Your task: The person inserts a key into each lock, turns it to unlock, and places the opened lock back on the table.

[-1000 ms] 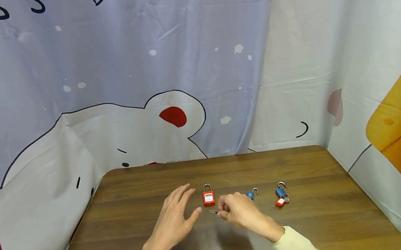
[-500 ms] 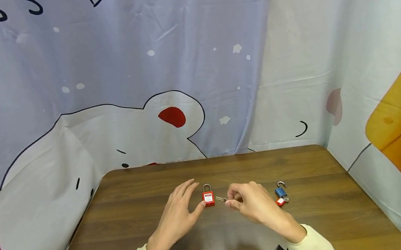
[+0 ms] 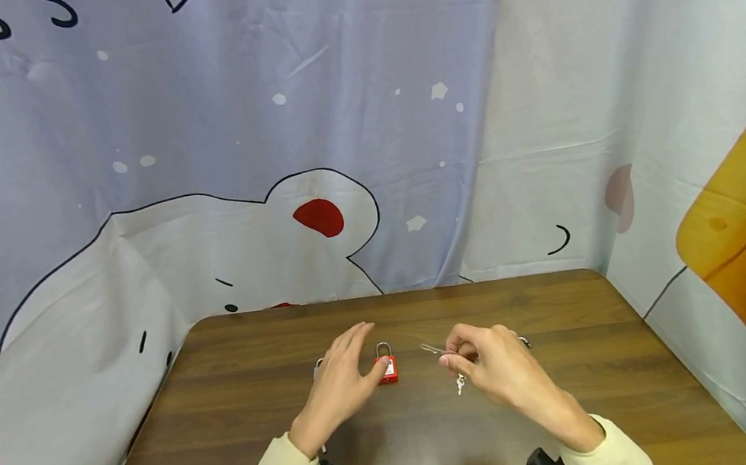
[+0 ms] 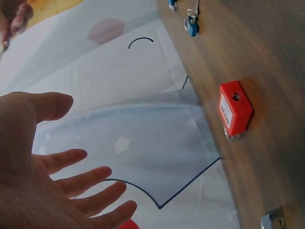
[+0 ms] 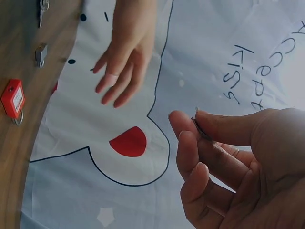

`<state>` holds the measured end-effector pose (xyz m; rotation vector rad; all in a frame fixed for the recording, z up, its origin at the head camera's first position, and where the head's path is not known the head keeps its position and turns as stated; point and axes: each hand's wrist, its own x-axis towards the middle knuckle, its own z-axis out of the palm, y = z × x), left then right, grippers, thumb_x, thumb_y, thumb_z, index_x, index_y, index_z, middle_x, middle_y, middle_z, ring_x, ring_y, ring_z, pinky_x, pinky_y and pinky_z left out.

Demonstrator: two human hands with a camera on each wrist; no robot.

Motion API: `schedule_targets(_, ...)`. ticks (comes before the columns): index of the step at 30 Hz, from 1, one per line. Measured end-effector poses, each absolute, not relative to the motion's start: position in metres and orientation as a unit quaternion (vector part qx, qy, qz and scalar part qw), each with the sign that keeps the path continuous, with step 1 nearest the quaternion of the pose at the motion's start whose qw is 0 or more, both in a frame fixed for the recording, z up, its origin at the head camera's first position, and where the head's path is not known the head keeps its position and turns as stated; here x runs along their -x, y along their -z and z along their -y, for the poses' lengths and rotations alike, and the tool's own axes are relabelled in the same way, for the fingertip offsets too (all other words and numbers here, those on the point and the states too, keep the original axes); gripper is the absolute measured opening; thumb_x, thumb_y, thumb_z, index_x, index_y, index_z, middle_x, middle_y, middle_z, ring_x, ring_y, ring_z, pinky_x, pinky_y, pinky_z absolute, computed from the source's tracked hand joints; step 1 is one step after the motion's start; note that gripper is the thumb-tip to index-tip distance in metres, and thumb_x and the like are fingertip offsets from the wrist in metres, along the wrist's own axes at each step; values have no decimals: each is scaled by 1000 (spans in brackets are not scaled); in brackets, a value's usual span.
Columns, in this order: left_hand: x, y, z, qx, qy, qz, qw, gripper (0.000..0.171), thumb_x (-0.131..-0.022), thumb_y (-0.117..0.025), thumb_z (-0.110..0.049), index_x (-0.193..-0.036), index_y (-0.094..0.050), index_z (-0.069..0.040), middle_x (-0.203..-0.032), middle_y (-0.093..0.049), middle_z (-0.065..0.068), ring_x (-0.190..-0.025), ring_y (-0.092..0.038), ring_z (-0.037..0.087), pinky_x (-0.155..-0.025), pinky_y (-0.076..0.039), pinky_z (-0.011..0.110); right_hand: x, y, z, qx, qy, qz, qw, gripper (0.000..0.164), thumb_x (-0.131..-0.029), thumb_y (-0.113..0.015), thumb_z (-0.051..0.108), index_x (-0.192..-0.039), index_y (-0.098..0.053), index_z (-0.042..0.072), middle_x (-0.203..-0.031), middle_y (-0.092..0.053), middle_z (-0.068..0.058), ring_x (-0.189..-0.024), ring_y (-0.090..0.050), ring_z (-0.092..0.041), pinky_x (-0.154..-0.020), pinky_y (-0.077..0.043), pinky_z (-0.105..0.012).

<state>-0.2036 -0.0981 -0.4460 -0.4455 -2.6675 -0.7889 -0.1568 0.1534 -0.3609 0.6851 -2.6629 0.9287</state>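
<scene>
A red padlock (image 3: 389, 369) with a white label stands upright on the wooden table, its shackle pointing away; in the left wrist view the keyhole of the red padlock (image 4: 236, 97) faces the camera. My left hand (image 3: 338, 386) hovers at its left, fingers spread and holding nothing, the thumb overlapping the lock in the head view. To the right, raised above the table, my right hand (image 3: 502, 367) pinches slim metal keys (image 3: 433, 349) between thumb and fingers. In the right wrist view only a thin dark edge of the key (image 5: 200, 129) shows at the fingertips.
A grey padlock (image 5: 41, 55) lies left of the red one, mostly behind my left hand in the head view. A blue padlock (image 4: 192, 26) with a key lies to the right. Farther right, a shackle (image 3: 525, 342) peeks past my right hand. A printed curtain hangs behind the table.
My right hand has moved right and away from the red padlock with the keys, now covering the blue padlocks. My left hand has shifted slightly right and forward.
</scene>
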Motion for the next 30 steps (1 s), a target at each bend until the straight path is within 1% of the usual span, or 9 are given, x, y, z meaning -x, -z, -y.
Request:
schedule_targets(4, 215, 450, 94, 117, 301, 936, 140, 66, -88, -68, -40, -144, -46, -14, -144, -53, 8, -133, -50, 31, -108, -43, 49, 154, 359, -158, -227, -320, 910, 132, 15, -83, -77, 23, -80, -63, 23, -70, -73, 14, -65, -65, 6, -67, -48, -24)
schedule_targets(8, 226, 456, 92, 78, 314, 938, 122, 70, -88, -69, -42, -145, -44, -10, -143, -53, 13, -131, -52, 35, -106, -44, 51, 153, 358, -162, -226, -324, 908, 139, 15, -83, -78, 22, -80, -63, 23, -71, -73, 15, -67, -66, 7, -69, -50, -26)
schedule_targets(15, 242, 469, 90, 37, 312, 945, 84, 72, -87, -69, -44, -141, -46, 0, -136, -57, 21, -121, -57, 41, -99, -48, 54, 154, 358, -167, -235, -330, 901, 153, 17, -81, -79, 20, -79, -63, 23, -67, -70, 20, -66, -65, 8, -67, -47, -23)
schedule_targets(18, 248, 477, 90, 21, 305, 949, 75, 73, -86, -69, -45, -137, -49, 3, -131, -60, 23, -116, -60, 43, -95, -50, 54, 154, 358, -168, -232, -330, 902, 154, 17, -80, -79, 19, -80, -63, 23, -69, -72, 19, -67, -66, 8, -68, -48, -24)
schedule_targets(21, 255, 486, 89, 9, 297, 952, 69, 71, -86, -68, -47, -130, -54, 6, -124, -64, 25, -109, -63, 44, -90, -52, 53, 155, 359, -169, -230, -325, 904, 157, 17, -80, -79, 20, -80, -63, 22, -71, -73, 16, -68, -67, 7, -68, -49, -25)
schedule_targets(25, 261, 495, 87, -3, 287, 956, 61, 61, -84, -69, -49, -110, -63, 6, -106, -69, 27, -93, -67, 44, -76, -55, 51, 155, 359, -171, -223, -317, 908, 161, 17, -80, -80, 21, -79, -63, 23, -72, -74, 14, -68, -67, 6, -69, -50, -26)
schedule_targets(27, 263, 498, 86, -7, 283, 958, 52, 55, -83, -70, -49, -98, -65, 4, -97, -70, 27, -85, -68, 42, -69, -54, 49, 154, 359, -172, -219, -318, 909, 158, 16, -81, -79, 22, -79, -63, 23, -72, -74, 14, -68, -67, 6, -69, -49, -26)
schedule_targets(30, 267, 504, 83, -15, 278, 960, 32, 48, -83, -71, -49, -80, -65, -1, -85, -69, 21, -71, -65, 32, -58, -50, 44, 154, 360, -173, -217, -319, 910, 153, 15, -82, -78, 23, -80, -63, 24, -72, -73, 17, -68, -67, 5, -68, -48, -25)
